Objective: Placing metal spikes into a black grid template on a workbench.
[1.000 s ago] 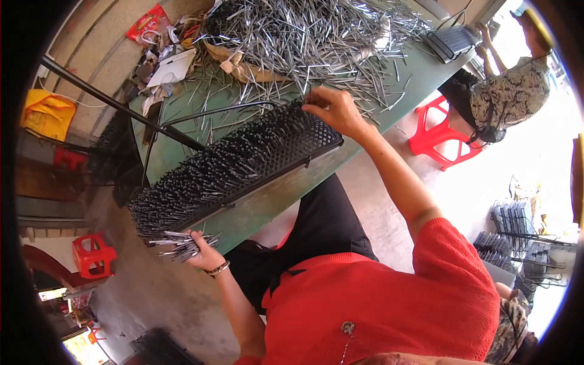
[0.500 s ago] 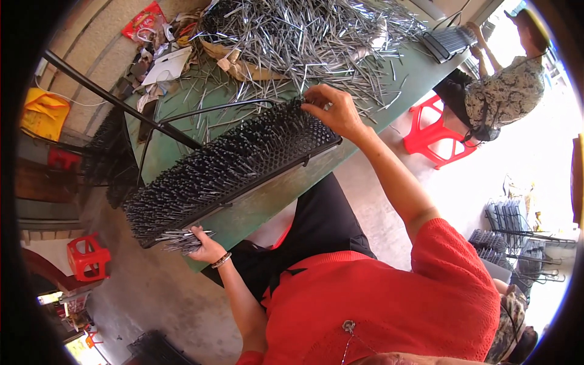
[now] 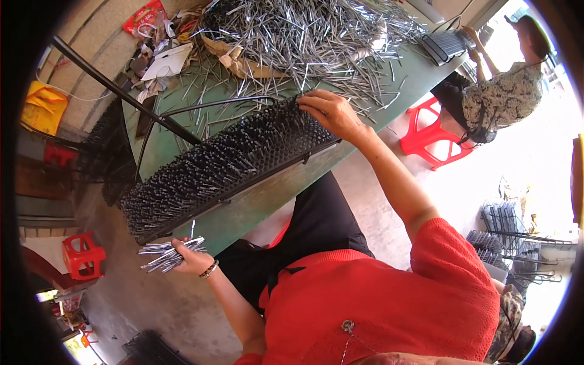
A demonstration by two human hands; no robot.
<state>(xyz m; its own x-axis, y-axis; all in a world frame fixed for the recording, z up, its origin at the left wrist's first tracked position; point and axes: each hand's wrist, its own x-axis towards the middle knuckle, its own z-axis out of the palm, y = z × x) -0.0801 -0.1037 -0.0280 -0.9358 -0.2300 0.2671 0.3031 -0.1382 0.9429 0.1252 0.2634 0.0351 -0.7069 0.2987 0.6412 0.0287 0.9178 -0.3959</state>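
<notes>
A long black perforated rack point(image 3: 267, 164) lies aslant on the green table point(image 3: 243, 219), filled with thin dark rods point(image 3: 182, 188) standing on end. My left hand point(image 3: 193, 258), below the rack's left end, is closed round a bunch of loose silvery metal rods point(image 3: 163, 255); one sticks up above the thumb. At the rack's right end, my right hand point(image 3: 333, 114) is bent with its fingertips together against the standing rods. Whatever those fingertips pinch is hidden. A big heap of similar metal rods point(image 3: 304, 42) covers the far side of the table.
A black metal bar point(image 3: 109, 79) rises from the rack toward the upper left. Red stools point(image 3: 84, 255) stand on the floor. At the far right of the table a person point(image 3: 505, 91) handles another rack point(image 3: 443, 46). More racks point(image 3: 508, 234) are stacked at right.
My left hand has moved left and slightly down with its bunch, away from the rack's edge. My right hand has shifted a little left, its fingers lower on the rods.
</notes>
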